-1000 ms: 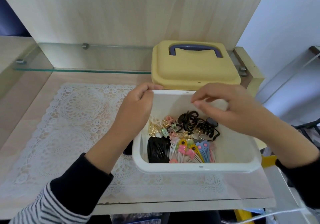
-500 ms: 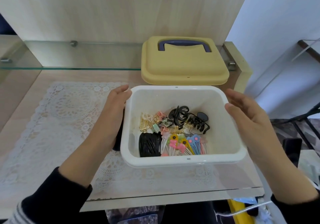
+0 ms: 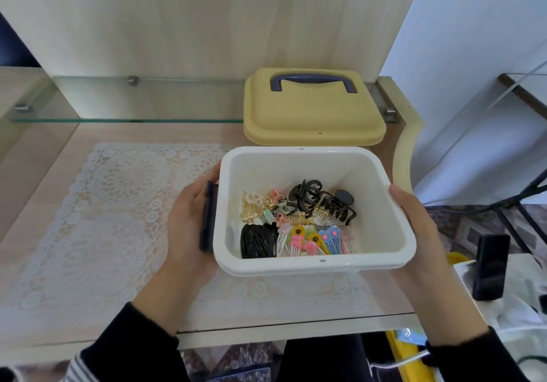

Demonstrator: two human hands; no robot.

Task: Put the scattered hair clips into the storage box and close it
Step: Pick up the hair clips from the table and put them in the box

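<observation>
Head view. The storage box (image 3: 299, 267), white and rectangular, stands open on a lace mat (image 3: 118, 204) that covers the counter (image 3: 35, 192). It sits at the right part of the mat, near the front edge of the counter.

The hair clips (image 3: 299, 225) lie in a heap on the box floor. A black claw clip (image 3: 307, 195) is at the far side of the heap. A row of flat black clips (image 3: 257, 242) is at the near left. Coloured flower clips (image 3: 313, 239) are at the near middle.

The yellow lid (image 3: 313, 115) is off the box. It lies just behind the far rim, under the wooden back panel (image 3: 207, 20), with its blue handle (image 3: 313, 81) on the far side. A glass shelf (image 3: 118, 103) runs to the left of the lid.

The left grip (image 3: 189, 222) is on the left wall of the box. Its fingers curl round the dark blue side latch (image 3: 208, 216).

The right grip (image 3: 414, 228) lies against the right wall, with the thumb along the rim. Its fingers are hidden behind the box, so I cannot tell whether they are curled or straight.

A dark upright object (image 3: 490, 266) stands to the right, beyond the counter.
</observation>
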